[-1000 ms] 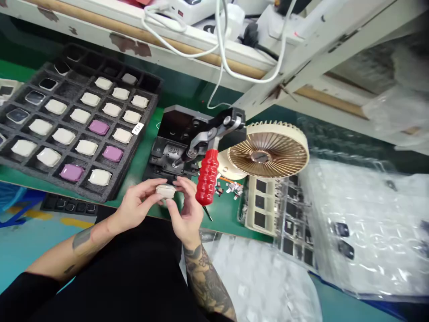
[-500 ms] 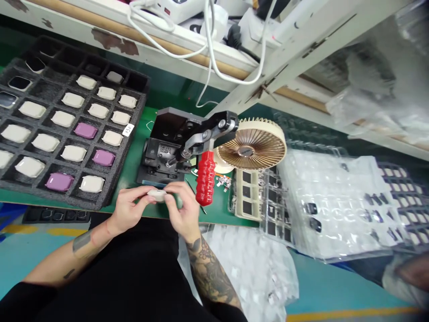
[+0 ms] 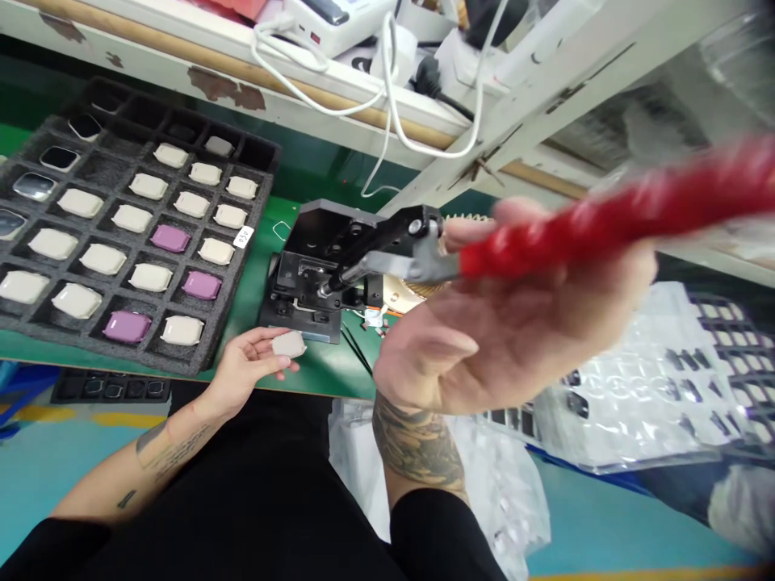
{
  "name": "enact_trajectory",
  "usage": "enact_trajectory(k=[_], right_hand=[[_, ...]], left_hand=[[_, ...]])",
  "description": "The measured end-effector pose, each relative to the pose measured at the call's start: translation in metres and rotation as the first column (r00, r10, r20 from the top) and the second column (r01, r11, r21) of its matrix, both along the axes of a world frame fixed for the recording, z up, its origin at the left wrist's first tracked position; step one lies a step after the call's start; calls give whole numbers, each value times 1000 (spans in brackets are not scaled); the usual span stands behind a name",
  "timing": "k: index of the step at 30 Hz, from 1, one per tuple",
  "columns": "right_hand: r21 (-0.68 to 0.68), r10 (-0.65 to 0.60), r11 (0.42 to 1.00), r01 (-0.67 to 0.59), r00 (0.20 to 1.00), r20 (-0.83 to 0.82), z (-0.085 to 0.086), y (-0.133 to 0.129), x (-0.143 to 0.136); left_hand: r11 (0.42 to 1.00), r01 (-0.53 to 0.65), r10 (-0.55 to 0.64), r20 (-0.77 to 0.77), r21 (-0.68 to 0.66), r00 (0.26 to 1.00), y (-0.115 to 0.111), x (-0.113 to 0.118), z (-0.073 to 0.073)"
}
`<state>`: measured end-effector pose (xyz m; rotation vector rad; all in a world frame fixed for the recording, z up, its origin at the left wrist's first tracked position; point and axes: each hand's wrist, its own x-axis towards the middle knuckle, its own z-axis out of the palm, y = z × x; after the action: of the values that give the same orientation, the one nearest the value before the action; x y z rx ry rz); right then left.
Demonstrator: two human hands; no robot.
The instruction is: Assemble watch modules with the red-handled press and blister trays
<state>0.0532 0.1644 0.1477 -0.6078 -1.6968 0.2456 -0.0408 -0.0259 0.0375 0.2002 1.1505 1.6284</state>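
My left hand [image 3: 251,361] pinches a small off-white watch case [image 3: 289,344] between thumb and fingers, just in front of the black hand press [image 3: 320,282]. The press's red ribbed handle [image 3: 581,230] is swung up close to the camera and blurred. Behind and under that handle is my right hand [image 3: 502,339], palm up, fingers stretched out and thumb apart. It appears to touch the handle, but its fingers are partly covered by it. To the left lies a black foam tray [image 3: 209,343] of off-white and purple watch cases.
Black tweezers [image 3: 357,349] and small parts [image 3: 375,317] lie right of the press. A fan [image 3: 405,294] stands mostly hidden behind my right hand. Clear plastic trays [image 3: 605,428] sit farther right. White cables [image 3: 393,121] hang from the shelf above.
My right hand has left the watch case and moved up and right to the handle. The handle has swung from hanging down to raised. My left hand keeps the watch case, now tilted flat.
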Motion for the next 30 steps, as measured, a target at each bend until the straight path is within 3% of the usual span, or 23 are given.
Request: enact_trajectory(k=[2,4,7,9,12,16,21,23,27,30], right_hand=[[27,-2,1000,5,994,-113,-8,-17,4],[-21,101,994,-104,988,-115,-33,-32,16],[-258,309,928,-269,942,131,-84,-47,36],[-344,380,901,-264,863,333,-112,-48,41],[-358,396,907,-220,736,549,-135,-38,34],[-405,423,895,-186,638,643,-141,-22,16],[-428,411,881,-199,770,489,-135,-33,24],[-423,407,878,-226,817,409,-130,-42,39],[-433,404,865,-253,864,301,-124,-53,71],[-443,365,870,-214,885,289,-125,-52,87]], left_hand=[[999,-14,15,-8,32,1000,-1,1,1],[998,0,2,-36,67,999,-5,1,3],[994,88,-72,-218,64,973,-13,1,5],[992,122,-101,-428,23,898,-19,1,4],[991,137,-98,-693,0,714,-23,1,2],[989,146,-54,-837,32,545,-26,2,4],[995,78,14,-895,54,446,-27,1,9],[999,36,-8,-947,4,323,-20,-2,7],[983,-52,-176,-984,-175,-26,14,-11,2],[946,-65,-325,-929,-319,-174,46,-15,1]])
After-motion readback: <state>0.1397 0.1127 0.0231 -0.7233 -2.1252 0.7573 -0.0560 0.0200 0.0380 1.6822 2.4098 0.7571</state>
